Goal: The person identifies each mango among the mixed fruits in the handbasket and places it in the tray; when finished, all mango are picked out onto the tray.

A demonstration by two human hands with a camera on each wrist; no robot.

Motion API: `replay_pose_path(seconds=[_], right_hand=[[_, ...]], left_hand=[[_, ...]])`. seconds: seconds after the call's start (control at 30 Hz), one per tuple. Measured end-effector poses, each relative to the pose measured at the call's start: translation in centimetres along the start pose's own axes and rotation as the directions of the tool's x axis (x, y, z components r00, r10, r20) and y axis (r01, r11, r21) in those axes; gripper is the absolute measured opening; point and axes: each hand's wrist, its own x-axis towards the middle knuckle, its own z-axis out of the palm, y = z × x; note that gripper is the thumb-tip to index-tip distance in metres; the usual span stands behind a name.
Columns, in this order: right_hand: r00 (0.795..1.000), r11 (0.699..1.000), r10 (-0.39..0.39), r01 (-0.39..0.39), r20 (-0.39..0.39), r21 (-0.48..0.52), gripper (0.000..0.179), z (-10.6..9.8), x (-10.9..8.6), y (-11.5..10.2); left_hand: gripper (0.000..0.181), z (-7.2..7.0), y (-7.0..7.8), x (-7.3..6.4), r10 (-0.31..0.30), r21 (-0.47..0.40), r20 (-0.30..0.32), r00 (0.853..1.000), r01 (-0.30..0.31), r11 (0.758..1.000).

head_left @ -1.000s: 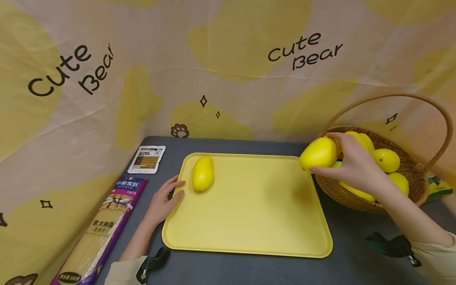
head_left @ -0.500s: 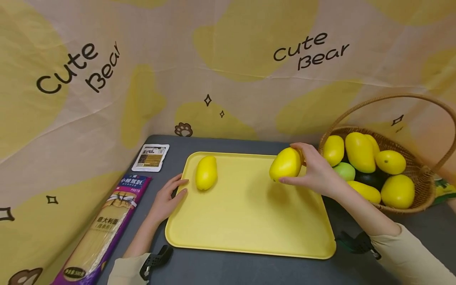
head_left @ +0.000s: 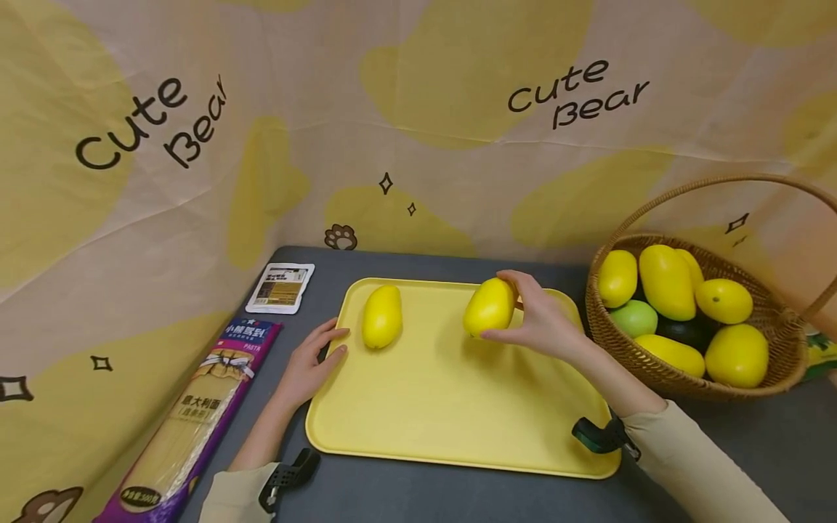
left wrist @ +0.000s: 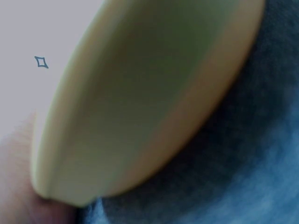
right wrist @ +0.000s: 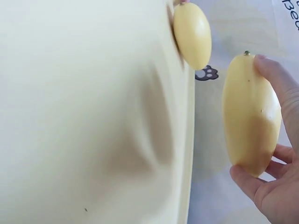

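My right hand (head_left: 538, 317) holds a yellow mango (head_left: 489, 308) between thumb and fingers above the yellow tray (head_left: 445, 425), with its shadow falling on the tray. In the right wrist view, the held mango (right wrist: 250, 116) has the thumb at one end and a fingertip near its stem end. A second mango (head_left: 382, 317) lies at the tray's back left. My left hand (head_left: 312, 365) rests at the tray's left rim, fingertips and thumb over the edge. A large blurred pale yellow shape (left wrist: 140, 102) fills most of the left wrist view.
A wicker basket (head_left: 621, 349) with a tall handle stands right of the tray, holding several mangoes, a green fruit (head_left: 634, 318) and a dark one (head_left: 686, 330). At left lie a pasta packet (head_left: 196, 414) and a white pouch (head_left: 281, 288). A printed cloth (head_left: 445, 109) hangs behind.
My right hand has carried the mango leftward from beside the basket to over the tray's middle back. The left hand keeps its place at the tray rim.
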Motion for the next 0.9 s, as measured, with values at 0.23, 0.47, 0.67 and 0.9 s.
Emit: replay_pose_path(seconds=[0.23,0.47,0.67,0.9], right_hand=[[0.999,0.996,-0.001,-0.003,0.045,0.084,0.097,2.0,1.1,0.9],[0.997,0.994,-0.028,0.020,0.078,0.110,0.096,4.0,2.3,1.5],[0.992,0.995,-0.037,0.025,0.120,0.097,0.095,5.4,3.4,1.9],[0.984,0.998,-0.051,0.043,0.173,0.053,0.096,6.1,4.2,2.2]], left_hand=[[0.032,0.1,0.0,0.0,0.001,-0.006,-0.001,1.000,-0.001,1.000],[0.033,0.1,0.0,-0.1,-0.012,-0.017,0.005,1.000,0.012,1.000],[0.032,0.0,0.0,-0.1,0.001,-0.015,0.001,1.000,-0.001,1.000],[0.033,0.0,0.0,0.0,-0.011,-0.023,0.006,1.000,0.011,1.000]])
